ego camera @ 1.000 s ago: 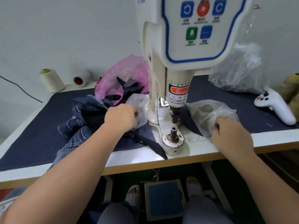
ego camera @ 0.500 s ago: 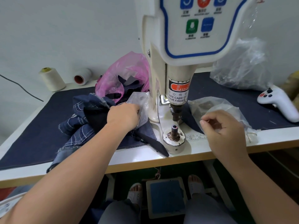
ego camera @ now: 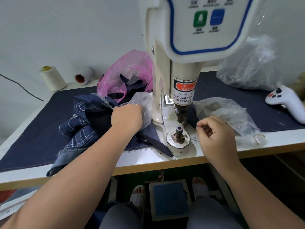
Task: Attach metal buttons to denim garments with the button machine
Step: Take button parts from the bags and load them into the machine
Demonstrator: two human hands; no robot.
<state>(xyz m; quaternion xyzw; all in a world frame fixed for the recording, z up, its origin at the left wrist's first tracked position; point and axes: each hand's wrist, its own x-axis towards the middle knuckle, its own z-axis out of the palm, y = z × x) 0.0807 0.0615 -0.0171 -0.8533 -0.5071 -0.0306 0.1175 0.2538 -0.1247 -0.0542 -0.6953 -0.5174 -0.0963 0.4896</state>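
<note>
While my right hand [ego camera: 216, 138] comes beside the lower die [ego camera: 179, 132], I prepare to load a button part.

My fingers are curled as if pinching something small; what it is, I cannot tell. My left hand [ego camera: 127, 117] reaches into a clear bag [ego camera: 142, 103], fingers hidden, touching the denim garment [ego camera: 85, 123]. I should seat the part straight, fingers away from the punch [ego camera: 180, 114].
</note>
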